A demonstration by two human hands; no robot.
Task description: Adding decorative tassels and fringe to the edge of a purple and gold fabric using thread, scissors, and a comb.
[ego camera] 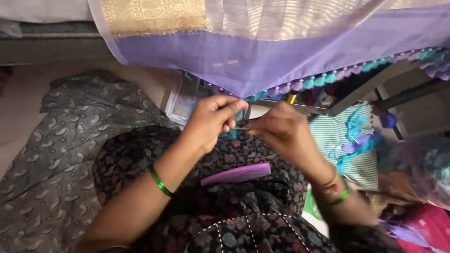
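Below the hanging lilac cloth (262, 56), both hands meet at its tasselled edge (309, 83). Left hand (211, 119) pinches the cloth's lowest tip between thumb and fingers; right hand (281, 131) is clenched on a thin needle (241, 128) bridging the two. Nearer, a purple comb (236, 174) lies on the lap, and teal threads (356, 140) rest right on a striped cloth (337, 140).
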